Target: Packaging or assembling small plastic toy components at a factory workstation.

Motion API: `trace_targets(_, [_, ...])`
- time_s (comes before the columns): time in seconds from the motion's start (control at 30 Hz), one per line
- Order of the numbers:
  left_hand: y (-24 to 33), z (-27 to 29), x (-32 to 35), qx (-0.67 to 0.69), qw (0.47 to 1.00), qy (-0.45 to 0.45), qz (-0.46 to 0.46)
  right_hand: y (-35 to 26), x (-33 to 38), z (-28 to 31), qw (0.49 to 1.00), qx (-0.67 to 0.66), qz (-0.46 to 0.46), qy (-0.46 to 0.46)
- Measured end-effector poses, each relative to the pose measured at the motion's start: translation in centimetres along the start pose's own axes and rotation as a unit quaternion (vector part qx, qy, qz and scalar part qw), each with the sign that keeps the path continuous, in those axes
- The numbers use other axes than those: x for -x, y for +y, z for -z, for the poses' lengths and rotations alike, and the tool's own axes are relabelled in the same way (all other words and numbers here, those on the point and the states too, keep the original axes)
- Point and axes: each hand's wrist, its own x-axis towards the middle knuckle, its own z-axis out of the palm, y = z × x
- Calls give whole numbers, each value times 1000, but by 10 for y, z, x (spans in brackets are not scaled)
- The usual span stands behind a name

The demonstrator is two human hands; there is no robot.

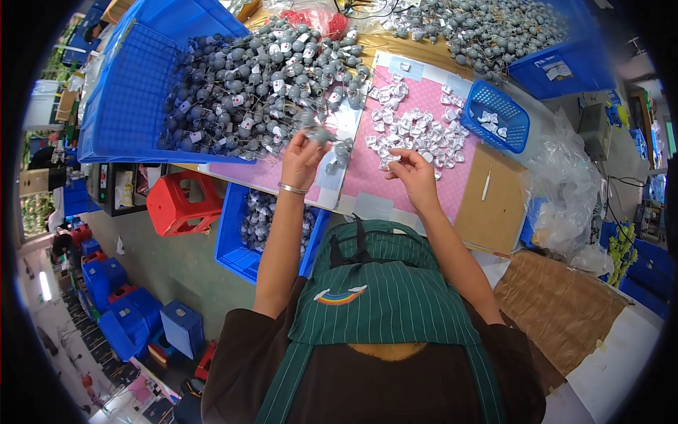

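My left hand [301, 161], a bracelet on its wrist, is closed on a small grey round part [322, 136], blurred, at the near right edge of a big heap of similar grey parts [247, 88]. Some parts in that heap carry white patches. My right hand [415, 178] is over the pink mat [357, 185], thumb and fingertips pinched together at the near side of a pile of small white pieces [417, 134]. Whatever lies between those fingertips is too small to make out. A few grey parts [342, 150] rest just right of my left hand.
A large blue crate [134, 92] lies tipped at the left, the heap spilling out. Beyond the pile's right side is a small blue basket [519, 120] with white pieces. A white pen-like tool [486, 185] lies on cardboard [494, 215]. Below left stand a blue bin [229, 244] and red stool [166, 205].
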Motion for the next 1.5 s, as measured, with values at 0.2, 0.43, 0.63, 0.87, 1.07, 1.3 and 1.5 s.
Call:
trace_targets(0.2, [-24, -8, 9, -265, 960, 13, 92, 4, -3, -6, 999, -17, 32, 3])
trace_targets(0.43, [-52, -30, 33, -305, 946, -66, 91, 12, -1, -19, 996, 60, 59, 23])
trace_targets(0.63, [-59, -41, 37, -421, 902, -79, 58, 6, 3, -15, 991, 111, 70, 39])
trace_targets(0.87, [-66, -45, 37, -517, 847, -118, 31, 20, -2, -3, 990, 69, 91, 78])
trace_targets(1.07, [-64, -54, 37, -485, 850, -168, 118, 42, -10, 19, 998, 60, 27, -10])
trace_targets(1.3, [-85, -32, 38, -595, 774, -194, 92, 63, 5, 14, 997, 72, -19, 4])
trace_targets(1.5, [-134, 18, 65, -587, 766, -242, 102, 122, 29, 57, 990, 123, -53, 44])
